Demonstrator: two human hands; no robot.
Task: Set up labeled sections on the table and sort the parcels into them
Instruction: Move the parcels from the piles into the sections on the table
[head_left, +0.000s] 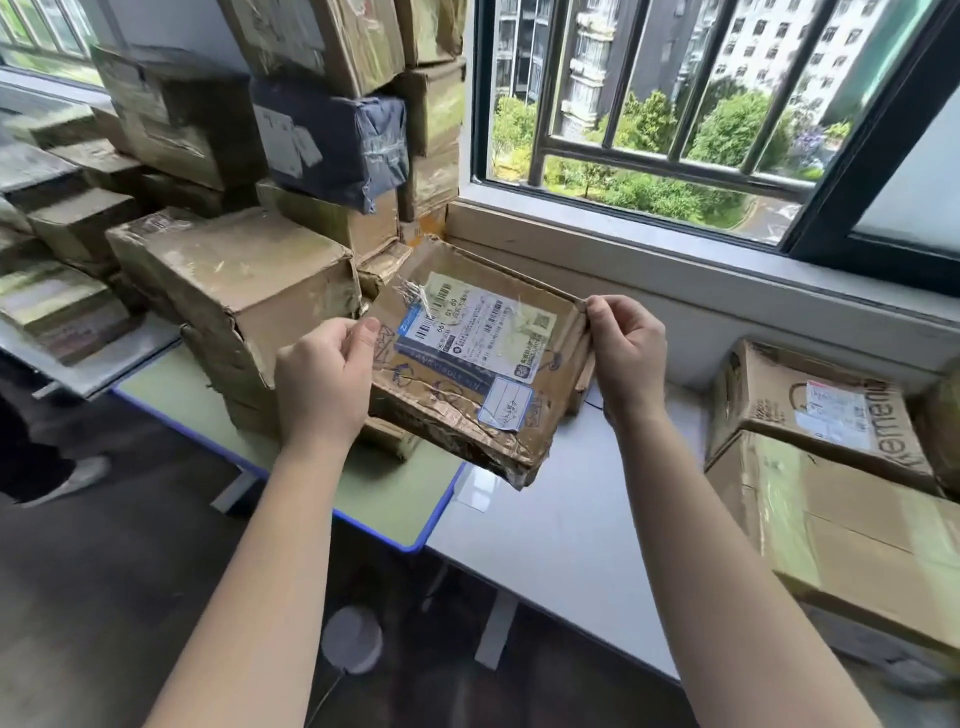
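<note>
A flat cardboard parcel (457, 395), shipping label (478, 327) facing up, is held tilted above the spot where the green tabletop (389, 499) meets the white tabletop (571, 519). The left hand (322, 379) has its grip closed on the parcel's left edge, thumb on top. The right hand (626, 353) pinches the right edge. Stacked boxes (234, 280) stand just left, and more boxes (831, 467) lie at right.

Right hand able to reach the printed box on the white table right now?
Probably not yet: the right hand grips the flat parcel, shared with the left hand. Nothing stands between it and the printed box, so releasing should free it.
</note>
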